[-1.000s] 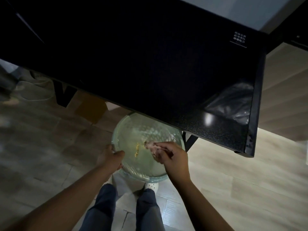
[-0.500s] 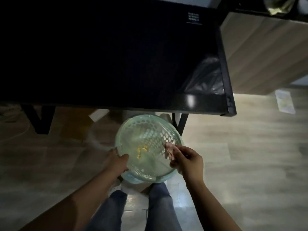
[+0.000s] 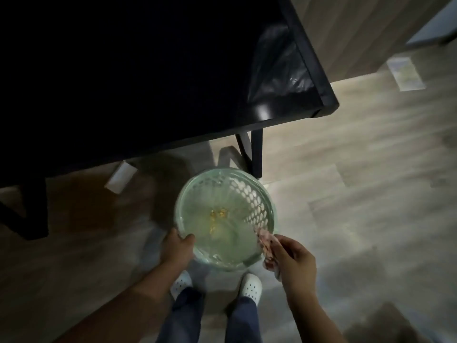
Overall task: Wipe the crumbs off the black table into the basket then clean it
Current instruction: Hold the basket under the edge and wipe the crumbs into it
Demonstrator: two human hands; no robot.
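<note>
Below, dim wood floor [image 3: 346,194] beside black table [image 3: 148,70]; L grip [image 3: 176,248] on basket [image 3: 252,201] rim, R grip [image 3: 296,258] round cloth [image 3: 267,246].

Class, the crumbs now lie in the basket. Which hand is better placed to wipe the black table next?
Right: the right hand pinches the cloth, while the left hand grips the basket rim.
</note>
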